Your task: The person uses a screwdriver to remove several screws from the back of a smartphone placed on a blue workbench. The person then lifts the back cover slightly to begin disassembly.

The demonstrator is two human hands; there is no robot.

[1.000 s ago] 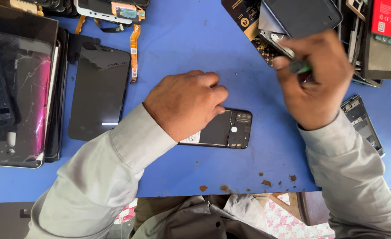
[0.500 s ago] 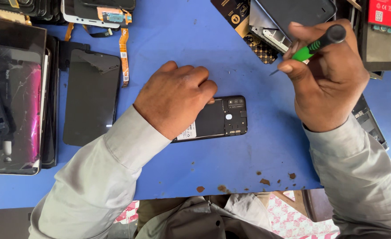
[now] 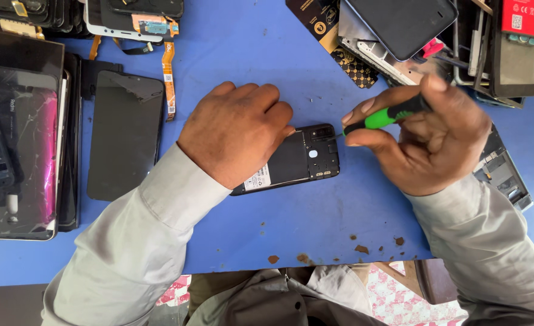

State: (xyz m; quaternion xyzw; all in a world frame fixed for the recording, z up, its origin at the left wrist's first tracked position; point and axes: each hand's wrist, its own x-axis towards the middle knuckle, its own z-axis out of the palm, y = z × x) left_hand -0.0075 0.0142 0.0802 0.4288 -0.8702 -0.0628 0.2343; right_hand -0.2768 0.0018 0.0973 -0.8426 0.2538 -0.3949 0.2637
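Note:
A black phone [image 3: 303,160] with its back cover off lies on the blue table [image 3: 249,60], inner frame up. My left hand [image 3: 237,130] presses down on the phone's left half, fingers curled over its upper edge. My right hand [image 3: 430,136] grips a small screwdriver with a green and black handle [image 3: 385,118]. Its thin tip touches the phone's upper right corner, near the camera area. Both arms wear grey sleeves.
A black screen panel [image 3: 125,136] lies left of the phone, with a cracked pink-tinted screen [image 3: 16,151] and stacked panels beyond it. Flex cables [image 3: 167,72] and phone parts sit at the top left. More phones and frames [image 3: 400,30] crowd the top right. Brown crumbs [image 3: 360,247] dot the near edge.
My right hand came down and left, bringing the screwdriver tip onto the phone's upper right corner. My left hand stayed on the phone.

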